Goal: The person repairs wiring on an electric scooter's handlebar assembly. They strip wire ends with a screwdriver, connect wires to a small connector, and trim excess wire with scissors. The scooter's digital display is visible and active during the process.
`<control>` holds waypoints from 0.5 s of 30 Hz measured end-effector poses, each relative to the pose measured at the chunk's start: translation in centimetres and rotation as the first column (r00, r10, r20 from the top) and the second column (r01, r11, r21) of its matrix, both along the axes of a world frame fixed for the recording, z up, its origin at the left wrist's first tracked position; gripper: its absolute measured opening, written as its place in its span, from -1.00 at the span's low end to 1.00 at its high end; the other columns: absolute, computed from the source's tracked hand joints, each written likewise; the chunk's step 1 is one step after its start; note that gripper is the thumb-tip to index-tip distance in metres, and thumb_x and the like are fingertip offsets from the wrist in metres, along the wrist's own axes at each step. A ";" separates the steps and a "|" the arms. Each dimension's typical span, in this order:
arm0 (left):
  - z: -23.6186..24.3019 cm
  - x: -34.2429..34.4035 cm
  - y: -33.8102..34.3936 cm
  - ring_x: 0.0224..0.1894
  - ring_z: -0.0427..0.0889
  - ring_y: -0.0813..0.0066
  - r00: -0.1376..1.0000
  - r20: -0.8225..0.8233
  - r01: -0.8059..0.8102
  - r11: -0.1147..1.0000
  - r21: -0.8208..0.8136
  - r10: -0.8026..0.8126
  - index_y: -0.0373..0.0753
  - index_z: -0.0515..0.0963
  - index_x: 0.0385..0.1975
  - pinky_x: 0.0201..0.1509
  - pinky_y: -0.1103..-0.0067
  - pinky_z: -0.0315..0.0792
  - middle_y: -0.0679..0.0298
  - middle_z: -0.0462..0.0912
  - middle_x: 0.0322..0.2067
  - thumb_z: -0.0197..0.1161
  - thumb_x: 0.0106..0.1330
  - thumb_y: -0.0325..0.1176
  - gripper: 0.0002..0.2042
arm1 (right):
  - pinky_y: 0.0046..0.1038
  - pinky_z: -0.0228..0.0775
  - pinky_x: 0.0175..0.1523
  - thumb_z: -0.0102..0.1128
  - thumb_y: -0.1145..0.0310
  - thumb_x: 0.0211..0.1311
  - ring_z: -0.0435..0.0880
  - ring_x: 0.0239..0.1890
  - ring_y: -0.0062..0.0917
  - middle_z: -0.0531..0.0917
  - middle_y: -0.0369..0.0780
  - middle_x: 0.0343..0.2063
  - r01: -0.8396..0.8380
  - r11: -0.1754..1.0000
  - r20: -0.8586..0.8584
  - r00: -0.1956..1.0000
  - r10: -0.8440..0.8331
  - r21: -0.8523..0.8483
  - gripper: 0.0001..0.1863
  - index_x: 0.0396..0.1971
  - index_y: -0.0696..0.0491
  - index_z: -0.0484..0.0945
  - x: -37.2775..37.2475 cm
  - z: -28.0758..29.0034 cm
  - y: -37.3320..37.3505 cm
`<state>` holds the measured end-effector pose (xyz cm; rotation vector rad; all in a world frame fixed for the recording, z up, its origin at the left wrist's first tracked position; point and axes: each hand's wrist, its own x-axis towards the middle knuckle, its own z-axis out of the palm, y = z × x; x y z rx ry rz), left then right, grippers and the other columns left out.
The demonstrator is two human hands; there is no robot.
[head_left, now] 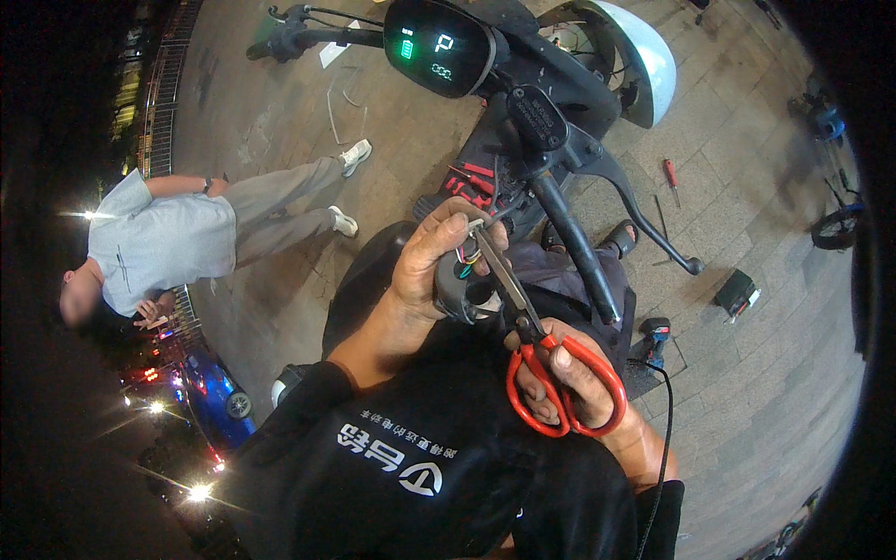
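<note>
My left hand (420,257) grips a black scooter switch housing (453,297) with thin coloured wires (464,254) coming from it; its fingers and thumb are wrapped round the part. Red-handled scissors (611,383) are held in my right hand (579,373), their long metal blades reaching up to the wires at my left fingertips. Whether the blade tips close on a wire is too small to tell. Beside them runs the scooter's bare handlebar tube (574,252), with a black brake lever (658,224) and a lit display (439,51) above.
A screwdriver (669,177), a cordless drill (653,341) and a dark box (735,291) lie on the paving at right. A red tool tray (471,177) rests on the scooter. A person in grey (168,238) stands at left near a blue car (215,401); a bicycle (831,227) is far right.
</note>
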<state>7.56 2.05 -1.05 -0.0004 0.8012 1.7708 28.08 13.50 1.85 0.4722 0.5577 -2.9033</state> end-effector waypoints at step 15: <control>0.8 -0.1 0.1 -0.42 0.51 0.47 0.996 -0.079 0.047 0.997 -0.058 -0.052 -0.22 0.48 -0.16 -0.10 0.30 0.49 0.10 0.61 -0.25 0.15 0.35 -0.20 -0.76 | -0.65 0.23 -0.47 0.14 0.26 0.33 0.37 -0.58 -0.72 0.41 -0.33 -0.56 -0.024 0.947 0.057 0.998 0.006 0.321 -0.57 0.07 0.18 0.34 0.3 1.0 0.7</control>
